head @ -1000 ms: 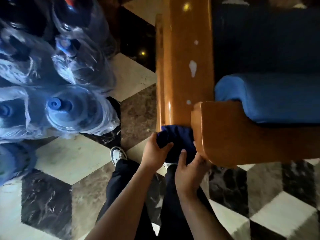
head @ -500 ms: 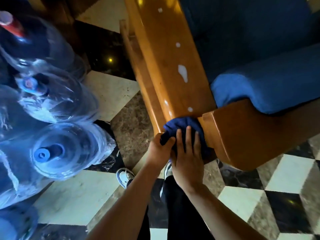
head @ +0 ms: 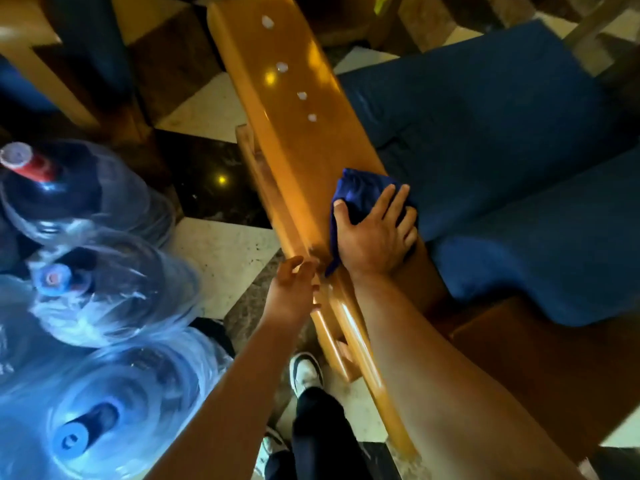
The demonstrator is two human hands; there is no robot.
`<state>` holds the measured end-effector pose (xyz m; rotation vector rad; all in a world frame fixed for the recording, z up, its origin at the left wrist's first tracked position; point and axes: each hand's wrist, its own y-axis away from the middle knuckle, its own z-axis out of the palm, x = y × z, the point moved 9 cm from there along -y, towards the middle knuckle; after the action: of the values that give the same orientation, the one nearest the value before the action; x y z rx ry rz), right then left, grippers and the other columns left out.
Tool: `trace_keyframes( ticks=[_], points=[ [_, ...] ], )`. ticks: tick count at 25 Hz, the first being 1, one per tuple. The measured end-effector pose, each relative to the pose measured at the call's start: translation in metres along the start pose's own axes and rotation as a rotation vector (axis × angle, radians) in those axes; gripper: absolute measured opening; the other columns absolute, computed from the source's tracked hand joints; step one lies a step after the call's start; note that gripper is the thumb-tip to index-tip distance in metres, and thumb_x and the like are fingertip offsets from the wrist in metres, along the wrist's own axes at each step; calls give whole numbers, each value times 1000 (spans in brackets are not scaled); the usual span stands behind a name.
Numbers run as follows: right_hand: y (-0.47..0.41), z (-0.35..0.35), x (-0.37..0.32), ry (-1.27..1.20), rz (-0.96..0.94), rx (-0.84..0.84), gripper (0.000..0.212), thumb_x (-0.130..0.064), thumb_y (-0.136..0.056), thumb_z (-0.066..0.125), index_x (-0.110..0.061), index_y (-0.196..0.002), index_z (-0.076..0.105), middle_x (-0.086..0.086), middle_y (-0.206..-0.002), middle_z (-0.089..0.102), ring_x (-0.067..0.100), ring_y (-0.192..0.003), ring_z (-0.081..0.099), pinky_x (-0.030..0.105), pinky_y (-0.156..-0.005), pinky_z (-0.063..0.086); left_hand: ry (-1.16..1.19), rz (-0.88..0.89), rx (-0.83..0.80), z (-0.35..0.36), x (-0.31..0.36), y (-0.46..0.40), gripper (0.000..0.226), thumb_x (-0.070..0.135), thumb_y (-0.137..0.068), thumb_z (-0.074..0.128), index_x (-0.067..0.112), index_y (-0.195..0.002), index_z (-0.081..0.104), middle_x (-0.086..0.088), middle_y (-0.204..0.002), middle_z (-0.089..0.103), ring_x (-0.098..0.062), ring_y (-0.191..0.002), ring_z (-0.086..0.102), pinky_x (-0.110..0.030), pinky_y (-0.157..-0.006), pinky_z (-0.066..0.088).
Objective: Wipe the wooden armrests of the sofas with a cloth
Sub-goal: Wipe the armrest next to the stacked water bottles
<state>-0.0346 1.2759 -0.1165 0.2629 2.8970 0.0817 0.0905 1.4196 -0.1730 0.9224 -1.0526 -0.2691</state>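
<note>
A glossy wooden armrest (head: pixel 294 133) runs from the top centre down toward me, with a few white spots along its far half. A dark blue cloth (head: pixel 356 192) lies on its top near the right edge. My right hand (head: pixel 375 233) presses flat on the cloth with fingers spread. My left hand (head: pixel 294 289) hovers at the armrest's left edge, fingers loosely bent, holding nothing.
The sofa's blue seat cushion (head: pixel 519 168) lies right of the armrest. Several large plastic-wrapped water bottles (head: pixel 104 289) stand on the floor at left. Checkered marble floor (head: pixel 214 254) lies between them. My shoe (head: pixel 306 372) and dark trouser leg are below.
The cloth has moved from the armrest's front end up onto its top. My left hand has let go of the cloth; only my right hand presses it now.
</note>
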Motion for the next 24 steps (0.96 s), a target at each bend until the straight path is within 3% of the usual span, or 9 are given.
trace_keyframes(
  ticks=[3,6,10,12,14,16,18,21,24],
  points=[
    [-33,7,-13,-43,180,-3,101,-77,-90,41,-6,-161,26,18,-168,26,41,-154,22,56,-121,17,-24,21,57,-9,16,-25,17,33,-100,55,25,-109,67,-10,-106,75,-33,-99,73,-48,-83,58],
    [-84,1,-30,-10,129,-18,93,-80,-86,41,-7,-143,51,21,-141,59,45,-127,55,59,-110,33,-88,9,98,-10,46,-55,42,49,-94,54,24,-127,61,-5,-109,75,-29,-101,73,-52,-89,61],
    [-137,31,-17,-235,178,-443,88,-92,-74,43,-19,-118,65,6,-117,70,31,-103,68,41,-81,49,-120,-21,256,-14,93,-101,45,54,-100,48,18,-124,60,-3,-95,68,-24,-88,67,-59,-95,57],
    [-141,46,-9,-473,309,-690,73,-84,-78,57,-19,-108,70,3,-117,73,19,-97,68,35,-80,48,-101,-56,316,-17,114,-122,42,57,-102,43,20,-98,64,-3,-84,62,-21,-78,61,-59,-96,56],
    [-137,53,0,-604,417,-798,74,-80,-83,57,-17,-120,72,6,-127,72,21,-109,68,36,-91,49,-32,-102,333,-21,122,-132,49,66,-99,39,25,-84,61,-1,-81,60,-21,-75,59,-54,-92,54],
    [-127,52,22,-567,465,-746,83,-77,-91,45,-12,-139,61,12,-141,62,33,-130,58,44,-108,42,61,-175,340,-24,115,-129,58,71,-97,36,22,-100,66,-3,-94,68,-25,-88,65,-50,-91,55],
    [-104,38,47,-423,504,-639,81,-72,-99,31,-9,-141,58,22,-140,61,40,-130,57,48,-109,42,134,-211,321,-28,112,-122,64,71,-97,38,17,-109,69,-8,-96,76,-29,-94,70,-46,-78,58],
    [-64,1,63,-210,497,-383,91,-77,-97,14,-7,-131,61,23,-127,65,42,-117,62,48,-96,46,228,-267,295,-30,111,-116,68,73,-95,41,11,-101,69,-7,-73,80,-28,-81,73,-39,-63,57],
    [-2,-19,30,35,259,-105,96,-69,-100,16,10,-132,59,34,-134,60,50,-128,55,63,-111,38,240,-288,266,-31,107,-112,78,78,-90,41,5,-101,68,-6,-65,78,-22,-57,71,-31,-53,57]
  ],
)
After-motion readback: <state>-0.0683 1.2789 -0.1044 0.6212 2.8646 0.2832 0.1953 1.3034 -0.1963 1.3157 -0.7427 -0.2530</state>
